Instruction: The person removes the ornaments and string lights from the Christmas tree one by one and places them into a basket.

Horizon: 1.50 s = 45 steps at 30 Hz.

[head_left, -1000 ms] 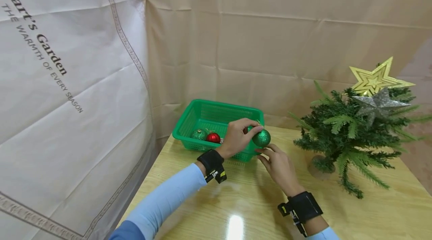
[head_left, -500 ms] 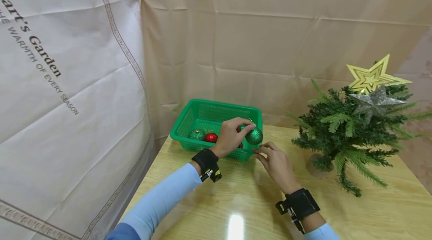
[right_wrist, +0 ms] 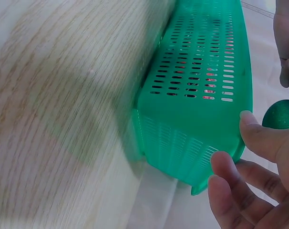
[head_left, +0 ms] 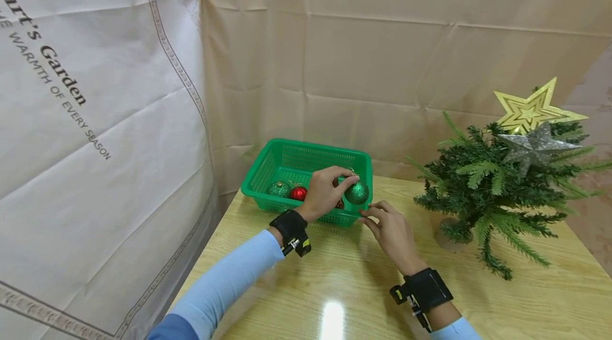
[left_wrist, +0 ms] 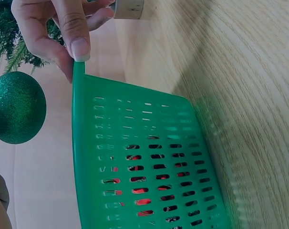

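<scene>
In the head view my left hand (head_left: pixel 325 192) pinches a glittery green Christmas bauble (head_left: pixel 356 193) by its top, at the right end of a green plastic basket (head_left: pixel 311 146). My right hand (head_left: pixel 393 234) grips the rim at the basket's near right corner, thumb on the outside in the right wrist view. Inside the basket lie another green bauble (head_left: pixel 279 189) and a shiny red bauble (head_left: pixel 298 193). Part of a dark red patterned thing (head_left: pixel 340 204) shows beside my left hand, which hides the rest. From the left wrist, the held bauble (left_wrist: pixel 18 108) appears beyond the rim.
A small artificial Christmas tree (head_left: pixel 497 191) stands on the wooden table (head_left: pixel 296 297) to the right. It carries a gold star (head_left: pixel 530 111) and a silver star (head_left: pixel 535 147). Beige cloth (head_left: pixel 382 64) hangs behind, and white printed cloth (head_left: pixel 119 117) at left.
My left hand has carried the green bauble a little left, from past the basket's right edge to over its right end. My right hand keeps its hold on the corner.
</scene>
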Tool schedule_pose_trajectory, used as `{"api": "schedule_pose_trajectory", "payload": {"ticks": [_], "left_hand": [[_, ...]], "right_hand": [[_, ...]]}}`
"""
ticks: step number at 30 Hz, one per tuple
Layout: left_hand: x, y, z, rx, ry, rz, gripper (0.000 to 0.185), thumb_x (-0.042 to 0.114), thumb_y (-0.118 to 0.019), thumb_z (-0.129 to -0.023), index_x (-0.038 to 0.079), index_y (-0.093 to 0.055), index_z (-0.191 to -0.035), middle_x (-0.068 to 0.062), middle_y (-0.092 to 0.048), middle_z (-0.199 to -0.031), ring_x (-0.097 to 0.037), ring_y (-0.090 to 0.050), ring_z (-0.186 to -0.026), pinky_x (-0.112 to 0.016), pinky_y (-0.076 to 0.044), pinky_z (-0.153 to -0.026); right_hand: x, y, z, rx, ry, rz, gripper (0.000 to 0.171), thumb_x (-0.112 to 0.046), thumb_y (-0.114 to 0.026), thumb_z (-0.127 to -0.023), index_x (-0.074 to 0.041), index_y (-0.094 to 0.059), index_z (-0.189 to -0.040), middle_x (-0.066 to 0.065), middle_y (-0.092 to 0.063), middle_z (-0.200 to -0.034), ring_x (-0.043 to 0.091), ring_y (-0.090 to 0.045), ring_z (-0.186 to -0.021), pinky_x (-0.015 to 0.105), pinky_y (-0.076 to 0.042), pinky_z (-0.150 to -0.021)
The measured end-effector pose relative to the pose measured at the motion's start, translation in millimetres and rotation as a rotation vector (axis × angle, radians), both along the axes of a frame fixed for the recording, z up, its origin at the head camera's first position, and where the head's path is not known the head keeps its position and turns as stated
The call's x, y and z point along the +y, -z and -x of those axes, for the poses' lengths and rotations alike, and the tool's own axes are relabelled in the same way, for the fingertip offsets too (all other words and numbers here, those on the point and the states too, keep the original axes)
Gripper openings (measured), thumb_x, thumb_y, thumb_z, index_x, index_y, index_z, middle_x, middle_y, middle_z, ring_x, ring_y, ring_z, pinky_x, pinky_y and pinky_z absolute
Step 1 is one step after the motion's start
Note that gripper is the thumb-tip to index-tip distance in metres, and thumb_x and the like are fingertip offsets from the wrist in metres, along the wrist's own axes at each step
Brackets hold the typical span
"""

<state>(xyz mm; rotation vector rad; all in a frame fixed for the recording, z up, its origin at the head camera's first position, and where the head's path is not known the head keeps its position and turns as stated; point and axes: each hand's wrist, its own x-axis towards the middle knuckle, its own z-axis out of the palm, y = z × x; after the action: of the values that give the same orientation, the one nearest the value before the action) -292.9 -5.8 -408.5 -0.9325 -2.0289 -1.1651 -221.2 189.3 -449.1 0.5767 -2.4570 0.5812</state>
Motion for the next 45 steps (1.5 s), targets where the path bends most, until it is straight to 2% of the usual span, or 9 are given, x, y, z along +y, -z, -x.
{"api": "schedule_pose_trajectory", "payload": {"ticks": [15,31,45], "left_hand": [[-8.3,5.8,7.3,0.019,-0.046,0.002,0.012,0.021,-0.068,-0.090,0.012,-0.074,-0.097,0.001,-0.070,-0.090,-0.004,-0.043,-0.054,-0.020,-0.037,-0.051],[-14.5,9.1,21.0,-0.043,-0.128,0.062,0.014,0.028,-0.066,-0.092,0.017,-0.074,-0.096,0.004,-0.071,-0.090,-0.002,-0.041,-0.050,-0.020,-0.036,-0.048],[-14.9,11.5,23.3,-0.070,-0.187,0.111,0.015,0.028,-0.065,-0.092,0.018,-0.074,-0.098,0.005,-0.071,-0.091,-0.003,-0.038,-0.044,-0.022,-0.030,-0.044]], "right_hand": [[-0.3,-0.4,0.1,0.023,-0.003,-0.011,0.016,-0.024,-0.075,-0.081,-0.018,-0.077,-0.096,0.003,-0.063,-0.099,0.008,-0.058,-0.060,0.024,-0.048,-0.054],[0.7,-0.6,1.1,0.020,0.003,0.000,0.018,-0.025,-0.075,-0.082,-0.017,-0.076,-0.098,0.004,-0.063,-0.101,0.008,-0.058,-0.059,0.024,-0.048,-0.053],[-0.5,0.5,0.0,0.023,-0.010,0.008,0.018,-0.022,-0.076,-0.081,-0.017,-0.076,-0.098,0.004,-0.063,-0.100,0.009,-0.059,-0.060,0.023,-0.048,-0.054]]}}
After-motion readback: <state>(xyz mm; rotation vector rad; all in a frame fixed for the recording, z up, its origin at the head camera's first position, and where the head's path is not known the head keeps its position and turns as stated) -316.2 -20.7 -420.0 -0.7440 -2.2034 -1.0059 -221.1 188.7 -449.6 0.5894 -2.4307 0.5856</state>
